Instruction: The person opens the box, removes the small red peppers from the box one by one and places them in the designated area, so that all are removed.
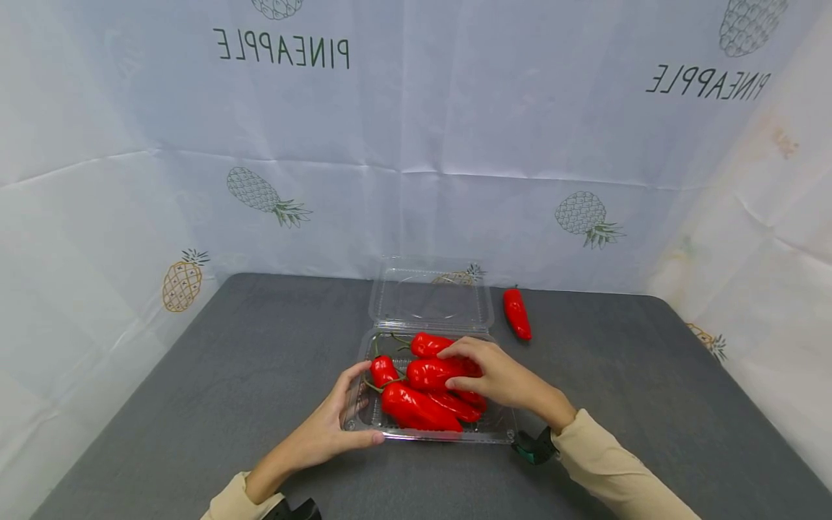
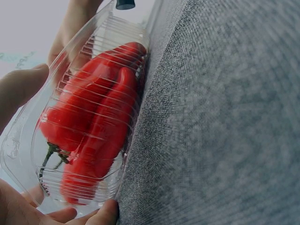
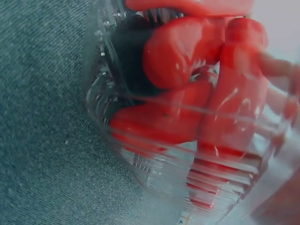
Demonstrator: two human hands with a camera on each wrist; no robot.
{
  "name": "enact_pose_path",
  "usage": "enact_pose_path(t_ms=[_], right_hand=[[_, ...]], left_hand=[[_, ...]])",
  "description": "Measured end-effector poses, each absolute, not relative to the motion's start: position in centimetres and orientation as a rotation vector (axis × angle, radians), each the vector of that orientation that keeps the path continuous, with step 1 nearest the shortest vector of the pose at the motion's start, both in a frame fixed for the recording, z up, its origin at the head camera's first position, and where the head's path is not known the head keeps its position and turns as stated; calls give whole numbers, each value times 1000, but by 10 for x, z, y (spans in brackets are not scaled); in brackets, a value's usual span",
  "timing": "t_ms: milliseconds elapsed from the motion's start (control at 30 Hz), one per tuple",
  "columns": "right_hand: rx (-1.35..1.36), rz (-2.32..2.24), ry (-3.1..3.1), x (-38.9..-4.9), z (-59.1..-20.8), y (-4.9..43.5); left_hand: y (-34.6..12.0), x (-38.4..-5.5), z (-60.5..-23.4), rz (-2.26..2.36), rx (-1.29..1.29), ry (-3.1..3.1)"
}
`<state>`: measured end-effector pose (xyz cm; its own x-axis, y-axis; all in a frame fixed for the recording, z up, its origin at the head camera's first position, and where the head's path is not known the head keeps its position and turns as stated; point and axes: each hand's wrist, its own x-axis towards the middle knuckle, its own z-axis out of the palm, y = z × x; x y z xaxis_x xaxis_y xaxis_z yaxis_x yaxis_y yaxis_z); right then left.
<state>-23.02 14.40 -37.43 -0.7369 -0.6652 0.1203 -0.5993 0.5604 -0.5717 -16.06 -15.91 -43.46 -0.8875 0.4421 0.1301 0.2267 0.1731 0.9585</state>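
A clear plastic clamshell container point(image 1: 497, 433) stands with its lid raised at the back, several glossy red peppers point(image 1: 416, 408) with green stems lying in its base. My left hand point(image 1: 325, 426) holds the container's left front corner, thumb along the front rim and fingers against the side wall. Over the peppers, my right hand point(image 1: 503, 372) grips one red pepper point(image 1: 429, 375) between thumb and fingers. The left wrist view shows two peppers point(image 2: 91, 103) through the ribbed wall. In the right wrist view, peppers point(image 3: 232, 98) crowd together near blurred fingers point(image 3: 281, 93).
One more red pepper point(image 1: 517, 314) lies on the grey table point(image 1: 273, 339), right of the transparent lid point(image 1: 429, 296). A white curtain point(image 1: 416, 108) printed with pineapples hangs behind and along both sides.
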Motion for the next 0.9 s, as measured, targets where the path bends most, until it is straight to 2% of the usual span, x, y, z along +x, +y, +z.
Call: enact_pose_path(t_ms=[900], right_hand=[[-1039,-894,2582,-226,-373,135]], left_hand=[[-158,-161,-436,1822,706,2261]])
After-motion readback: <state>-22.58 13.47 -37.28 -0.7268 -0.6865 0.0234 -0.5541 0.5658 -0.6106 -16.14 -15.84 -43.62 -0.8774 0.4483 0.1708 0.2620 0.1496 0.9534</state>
